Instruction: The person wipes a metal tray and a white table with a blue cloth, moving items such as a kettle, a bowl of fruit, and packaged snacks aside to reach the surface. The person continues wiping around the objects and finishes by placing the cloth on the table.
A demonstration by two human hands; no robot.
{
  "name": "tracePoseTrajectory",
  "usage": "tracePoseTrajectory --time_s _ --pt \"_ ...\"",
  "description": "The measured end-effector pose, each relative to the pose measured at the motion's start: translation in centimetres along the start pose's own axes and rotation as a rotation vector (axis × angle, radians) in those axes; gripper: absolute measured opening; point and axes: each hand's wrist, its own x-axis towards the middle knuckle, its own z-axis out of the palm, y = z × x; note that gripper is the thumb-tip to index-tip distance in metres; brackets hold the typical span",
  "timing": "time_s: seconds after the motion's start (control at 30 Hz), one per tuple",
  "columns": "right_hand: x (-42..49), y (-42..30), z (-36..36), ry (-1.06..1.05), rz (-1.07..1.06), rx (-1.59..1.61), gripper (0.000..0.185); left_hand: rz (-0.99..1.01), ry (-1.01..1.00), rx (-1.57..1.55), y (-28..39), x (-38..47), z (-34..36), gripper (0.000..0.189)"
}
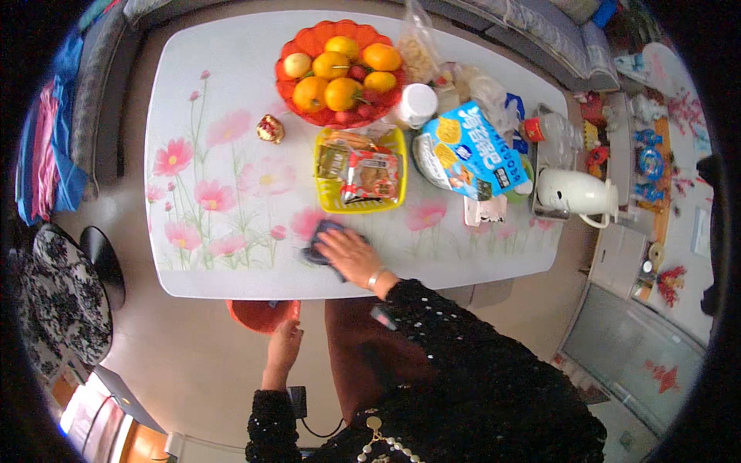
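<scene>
My right hand (350, 257) lies flat on a dark folded cloth (324, 243), pressing it on the flower-patterned table cover (214, 278) near the front edge. My left hand (284, 344) grips the rim of a red plastic bowl (257, 315), which is held below the table's front edge and partly hidden by it. Beyond the cloth stands a yellow plastic basket (362, 206) with packaged snacks (373, 176). Behind it, a red scalloped fruit dish (310, 40) bears oranges (341, 94) and other fruit. A piece of pomegranate (270, 129) lies on the cover to the left.
To the right are a blue snack bag (472, 153), a white-lidded jar (418, 104), plastic bags (486, 92) and a white thermos jug (573, 191) on a metal tray. A black-and-white patterned stool (72, 295) stands left of the table; a grey sofa (101, 87) is beyond.
</scene>
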Motion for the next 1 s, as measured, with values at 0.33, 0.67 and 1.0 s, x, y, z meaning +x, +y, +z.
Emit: tracePoseTrajectory --time_s 0.33,0.67,1.0 --pt "-27.8 11.0 0.4 0.388 1.063 -0.068 0.046 0.141 -0.075 0.143 12.4 -1.1 3.9 0.023" --pt "-31.3 16.1 2.4 0.215 1.664 0.299 0.06 0.043 0.078 0.129 13.5 -15.6 8.4 0.023" --pt "-22.1 4.5 6.7 0.019 0.892 0.075 0.057 -0.019 0.209 -0.013 5.2 -24.7 14.0 0.025"
